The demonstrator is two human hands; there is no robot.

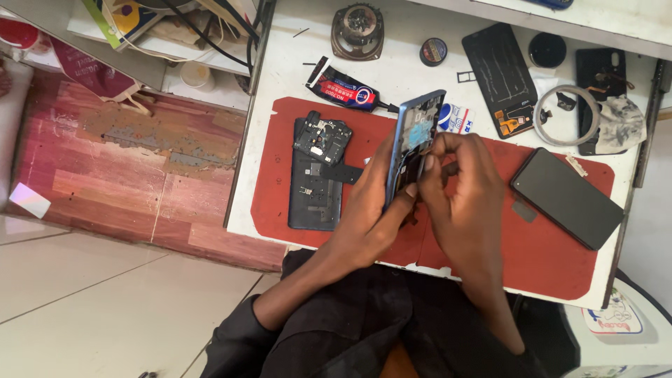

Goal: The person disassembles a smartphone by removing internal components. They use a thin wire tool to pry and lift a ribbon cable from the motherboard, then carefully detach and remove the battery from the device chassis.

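I can't see the small part under my right hand fingers, while my left hand grips the blue phone frame above the red mat, near a dark phone.

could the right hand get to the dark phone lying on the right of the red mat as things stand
Probably yes. The dark phone lies flat on the red mat, just beside the right hand, with nothing on it or between them. But that hand's fingers are busy at the blue phone frame the left hand holds.
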